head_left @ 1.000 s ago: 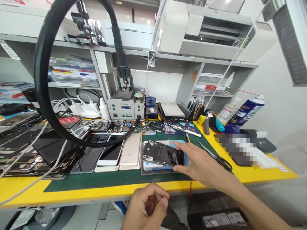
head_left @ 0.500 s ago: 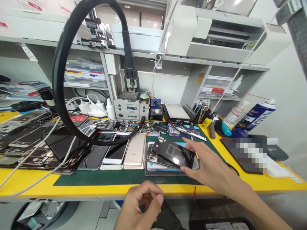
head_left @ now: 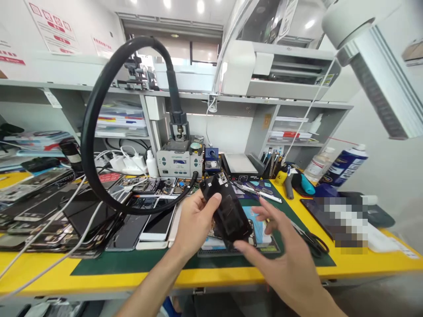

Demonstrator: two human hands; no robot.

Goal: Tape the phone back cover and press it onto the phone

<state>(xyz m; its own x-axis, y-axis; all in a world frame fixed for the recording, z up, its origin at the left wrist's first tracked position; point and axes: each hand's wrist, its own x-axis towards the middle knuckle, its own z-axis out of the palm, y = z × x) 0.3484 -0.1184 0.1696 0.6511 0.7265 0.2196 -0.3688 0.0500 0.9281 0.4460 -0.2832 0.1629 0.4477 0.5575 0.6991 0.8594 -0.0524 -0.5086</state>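
Black panel (head_left: 228,211) partly hides the phone (head_left: 252,235) beneath.

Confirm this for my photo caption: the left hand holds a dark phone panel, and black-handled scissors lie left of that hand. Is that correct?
Not quite: in the head view, the black-handled scissors lie to the right of the right hand. The left hand does hold a dark phone panel.

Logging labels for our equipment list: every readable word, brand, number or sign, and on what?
No text reads with certainty. Too small or blurred:
Wall poster: red print
Grey station: front lettering
Spray can: lettering
Clear bottle: print
Shelf tag: print
White machine: small print
Black panel in left hand: no legible text
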